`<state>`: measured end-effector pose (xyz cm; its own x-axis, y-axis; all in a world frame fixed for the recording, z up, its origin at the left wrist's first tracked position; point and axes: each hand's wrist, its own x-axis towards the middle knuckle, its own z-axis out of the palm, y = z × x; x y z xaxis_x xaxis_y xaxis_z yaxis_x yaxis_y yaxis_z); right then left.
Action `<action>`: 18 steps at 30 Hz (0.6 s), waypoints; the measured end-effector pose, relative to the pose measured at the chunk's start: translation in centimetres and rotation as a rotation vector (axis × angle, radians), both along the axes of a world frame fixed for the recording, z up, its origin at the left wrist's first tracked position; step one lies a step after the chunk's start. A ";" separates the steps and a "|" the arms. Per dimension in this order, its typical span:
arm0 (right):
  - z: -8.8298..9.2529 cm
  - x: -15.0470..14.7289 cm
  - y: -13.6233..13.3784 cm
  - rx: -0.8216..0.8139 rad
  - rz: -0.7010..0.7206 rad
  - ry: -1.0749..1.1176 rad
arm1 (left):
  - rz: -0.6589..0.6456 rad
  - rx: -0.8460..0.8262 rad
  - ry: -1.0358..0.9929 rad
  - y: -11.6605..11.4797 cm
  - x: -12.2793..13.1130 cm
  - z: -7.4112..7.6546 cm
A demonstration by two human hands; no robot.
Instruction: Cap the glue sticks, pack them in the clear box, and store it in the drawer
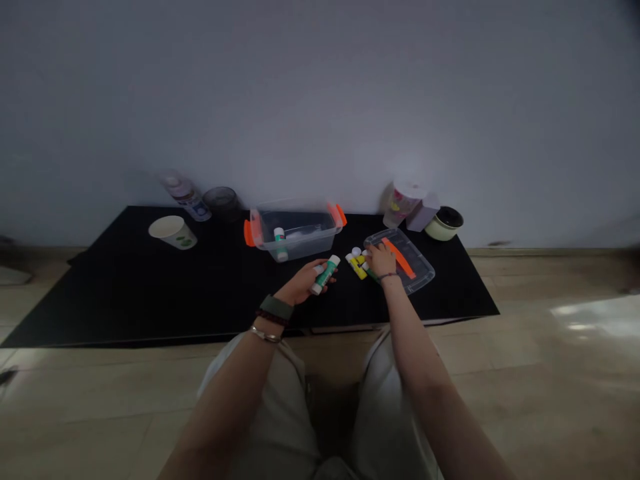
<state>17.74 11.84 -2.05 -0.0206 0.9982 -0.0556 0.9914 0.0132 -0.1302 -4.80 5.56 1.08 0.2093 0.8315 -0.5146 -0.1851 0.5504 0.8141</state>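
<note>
A green glue stick (325, 275) with white ends lies tilted in my left hand (303, 281), whose fingers are closed around it above the table's front part. To the right, my right hand (383, 259) reaches down with bent fingers over a small cluster of glue sticks beside the lid. A yellow glue stick (357, 267) and a partly covered green one (369, 270) show next to its fingertips. What the fingers grip is hidden. Another green glue stick (281, 245) leans inside the clear plastic box (313, 250) with orange clips.
The clear lid (424, 272) with an orange handle lies under and beside my right hand. On the black table (150, 300) also stand a tilted paper cup (174, 232), a spray bottle (187, 199), a dark round container (223, 202), a patterned plastic cup (399, 205), a pale box (423, 213) and a cream pot (442, 230).
</note>
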 end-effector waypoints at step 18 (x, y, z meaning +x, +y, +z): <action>-1.0 0.6 0.7 0.033 0.077 0.064 | -0.054 0.036 0.047 -0.6 0.6 0.0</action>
